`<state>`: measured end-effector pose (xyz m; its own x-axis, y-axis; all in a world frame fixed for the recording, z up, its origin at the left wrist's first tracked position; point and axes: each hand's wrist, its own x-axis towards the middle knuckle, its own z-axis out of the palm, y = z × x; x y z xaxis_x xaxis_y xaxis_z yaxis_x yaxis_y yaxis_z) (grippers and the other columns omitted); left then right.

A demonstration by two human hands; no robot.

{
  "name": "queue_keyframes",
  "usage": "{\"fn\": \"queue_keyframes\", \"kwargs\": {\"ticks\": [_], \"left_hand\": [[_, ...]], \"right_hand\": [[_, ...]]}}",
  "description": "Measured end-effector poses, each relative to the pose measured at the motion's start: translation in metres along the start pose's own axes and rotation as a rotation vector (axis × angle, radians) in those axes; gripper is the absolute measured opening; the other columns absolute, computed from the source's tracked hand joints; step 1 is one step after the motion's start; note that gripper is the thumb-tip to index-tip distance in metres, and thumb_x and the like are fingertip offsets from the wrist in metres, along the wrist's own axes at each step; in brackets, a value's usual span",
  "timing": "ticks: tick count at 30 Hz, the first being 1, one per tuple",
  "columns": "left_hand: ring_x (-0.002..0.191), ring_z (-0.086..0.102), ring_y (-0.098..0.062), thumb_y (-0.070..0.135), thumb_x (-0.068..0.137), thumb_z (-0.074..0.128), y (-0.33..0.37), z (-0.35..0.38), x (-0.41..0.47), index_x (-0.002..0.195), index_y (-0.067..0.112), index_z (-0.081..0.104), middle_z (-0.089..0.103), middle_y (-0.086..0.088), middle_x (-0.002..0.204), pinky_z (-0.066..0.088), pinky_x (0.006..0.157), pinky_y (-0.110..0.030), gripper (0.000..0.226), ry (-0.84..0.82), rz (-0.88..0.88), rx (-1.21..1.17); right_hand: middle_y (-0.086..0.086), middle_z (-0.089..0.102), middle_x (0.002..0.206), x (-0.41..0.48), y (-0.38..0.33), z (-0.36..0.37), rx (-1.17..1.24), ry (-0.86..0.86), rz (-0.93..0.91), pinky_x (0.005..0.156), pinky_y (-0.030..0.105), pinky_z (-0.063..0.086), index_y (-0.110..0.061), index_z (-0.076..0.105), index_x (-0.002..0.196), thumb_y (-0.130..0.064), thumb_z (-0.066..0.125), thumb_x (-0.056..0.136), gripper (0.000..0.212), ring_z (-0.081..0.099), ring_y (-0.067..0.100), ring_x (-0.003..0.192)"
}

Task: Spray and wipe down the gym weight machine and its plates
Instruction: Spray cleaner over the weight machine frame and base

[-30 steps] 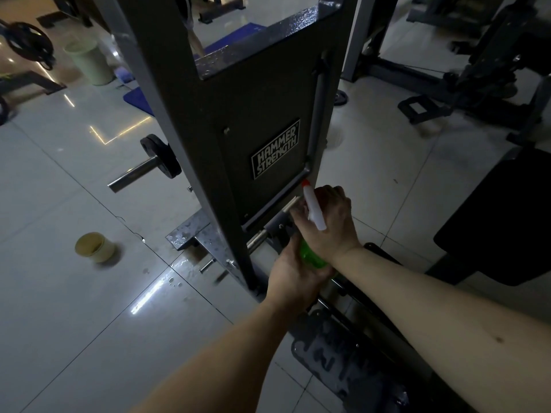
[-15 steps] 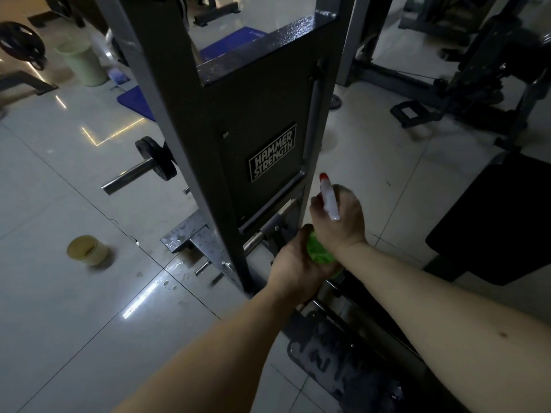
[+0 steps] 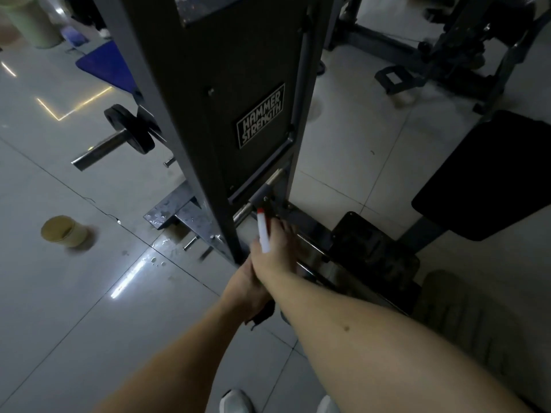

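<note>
Working low at the foot of the weight machine [image 3: 167,93], just beside the bottom corner of its dark upright panel [image 3: 238,70]. Gripping the spray bottle [image 3: 263,234] in the right hand [image 3: 277,254], fingers curled round the neck, with only the white head and red tip showing above the knuckles and pointing up toward the chrome rod [image 3: 243,211] at the panel's base; body of the bottle hidden. Cannot tell how the left hand [image 3: 246,286] lies: tucked under the right forearm, fingers out of sight, with something dark [image 3: 262,314], perhaps a cloth, poking out below. Judging by looks, light, stiff plastic, likely slick once wet, so best taken round the neck with a finger free for the trigger, never by the thin head. Nothing to lift on the machine itself: heavy, rigid steel standing on the floor [image 3: 89,308], to be rubbed along its flat faces and rails. Expect the weight plate [image 3: 131,126], sitting on its peg at the machine's far left side, to be heavy and hard; better wiped in place, steadied at the rim. Mind the drops [image 3: 158,260] on the floor by the near corner of the base plate [image 3: 176,210]: probably slippery underfoot.
</note>
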<state>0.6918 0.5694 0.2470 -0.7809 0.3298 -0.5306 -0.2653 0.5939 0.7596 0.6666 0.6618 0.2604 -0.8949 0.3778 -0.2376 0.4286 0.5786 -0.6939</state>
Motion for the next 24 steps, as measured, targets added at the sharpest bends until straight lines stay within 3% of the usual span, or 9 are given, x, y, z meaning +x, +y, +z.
{"fn": "queue_keyframes", "kwargs": {"ticks": [5, 9, 12, 15, 18, 20, 21, 23, 24], "left_hand": [[0.109, 0.058, -0.013, 0.032, 0.080, 0.084, -0.059, -0.005, -0.021, 0.126, 0.033, 0.047, 0.061, 0.009, 0.114, 0.052, 0.092, -0.027, 0.059, -0.117, -0.113, 0.126], [0.110, 0.063, -0.012, 0.040, 0.065, 0.091, -0.110, 0.011, -0.037, 0.124, 0.047, 0.049, 0.064, 0.016, 0.117, 0.056, 0.099, -0.038, 0.074, -0.241, -0.164, 0.214], [0.112, 0.062, -0.012, 0.045, 0.058, 0.092, -0.146, 0.031, -0.041, 0.127, 0.052, 0.046, 0.064, 0.018, 0.120, 0.051, 0.103, -0.037, 0.083, -0.294, -0.168, 0.262], [0.112, 0.063, -0.011, 0.043, 0.055, 0.092, -0.195, 0.057, -0.036, 0.132, 0.045, 0.051, 0.065, 0.018, 0.121, 0.051, 0.102, -0.040, 0.087, -0.318, -0.167, 0.238], [0.106, 0.061, 0.004, 0.017, 0.061, 0.096, -0.222, 0.080, -0.041, 0.134, 0.022, 0.057, 0.064, 0.013, 0.120, 0.050, 0.096, -0.029, 0.083, -0.363, -0.181, 0.181], [0.090, 0.060, 0.020, -0.010, 0.073, 0.084, -0.215, 0.095, -0.046, 0.118, 0.006, 0.059, 0.060, 0.008, 0.109, 0.046, 0.079, -0.008, 0.054, -0.418, -0.203, 0.113], [0.077, 0.058, 0.024, -0.018, 0.082, 0.071, -0.204, 0.102, -0.049, 0.106, 0.009, 0.057, 0.056, 0.008, 0.099, 0.045, 0.070, -0.004, 0.038, -0.465, -0.215, 0.083], [0.059, 0.057, 0.021, -0.019, 0.097, 0.047, -0.185, 0.114, -0.054, 0.089, 0.024, 0.046, 0.048, 0.009, 0.088, 0.043, 0.058, -0.002, 0.043, -0.522, -0.188, 0.089], [0.061, 0.059, 0.016, -0.016, 0.099, 0.048, -0.190, 0.120, -0.053, 0.087, 0.027, 0.043, 0.046, 0.011, 0.087, 0.042, 0.057, -0.001, 0.044, -0.536, -0.178, 0.096]], "right_hand": [[0.001, 0.051, 0.141, -0.048, 0.035, 0.042, -0.105, -0.060, 0.027, 0.110, 0.034, 0.035, -0.023, 0.047, 0.139, -0.051, 0.069, 0.088, 0.063, 0.043, 0.021, 0.134], [0.004, 0.041, 0.148, -0.096, 0.071, 0.065, -0.018, -0.159, 0.196, 0.111, 0.035, 0.040, -0.023, 0.030, 0.151, -0.055, 0.069, 0.087, 0.082, 0.040, 0.022, 0.137], [0.003, 0.050, 0.134, -0.122, 0.100, 0.075, -0.089, -0.191, 0.175, 0.108, 0.035, 0.041, -0.017, 0.041, 0.140, -0.054, 0.071, 0.083, 0.075, 0.044, 0.021, 0.126], [0.003, 0.057, 0.122, -0.136, 0.130, 0.084, -0.057, -0.224, 0.210, 0.104, 0.040, 0.044, -0.013, 0.054, 0.124, -0.050, 0.082, 0.075, 0.067, 0.045, 0.021, 0.120], [0.007, 0.060, 0.109, -0.146, 0.158, 0.093, -0.033, -0.206, 0.265, 0.095, 0.042, 0.049, -0.007, 0.060, 0.110, -0.053, 0.083, 0.071, 0.064, 0.049, 0.025, 0.110], [0.010, 0.061, 0.104, -0.154, 0.179, 0.100, -0.043, -0.188, 0.302, 0.091, 0.043, 0.051, -0.002, 0.061, 0.108, -0.052, 0.083, 0.072, 0.065, 0.052, 0.028, 0.107], [0.011, 0.063, 0.105, -0.158, 0.189, 0.103, -0.047, -0.180, 0.317, 0.091, 0.044, 0.051, -0.001, 0.062, 0.111, -0.050, 0.084, 0.073, 0.065, 0.052, 0.027, 0.107], [0.009, 0.062, 0.103, -0.164, 0.205, 0.107, -0.053, -0.175, 0.328, 0.092, 0.044, 0.051, -0.002, 0.061, 0.112, -0.049, 0.084, 0.076, 0.064, 0.052, 0.026, 0.107], [0.005, 0.059, 0.101, -0.164, 0.210, 0.108, -0.044, -0.197, 0.346, 0.092, 0.042, 0.051, -0.004, 0.061, 0.111, -0.049, 0.084, 0.077, 0.061, 0.052, 0.024, 0.106]]}}
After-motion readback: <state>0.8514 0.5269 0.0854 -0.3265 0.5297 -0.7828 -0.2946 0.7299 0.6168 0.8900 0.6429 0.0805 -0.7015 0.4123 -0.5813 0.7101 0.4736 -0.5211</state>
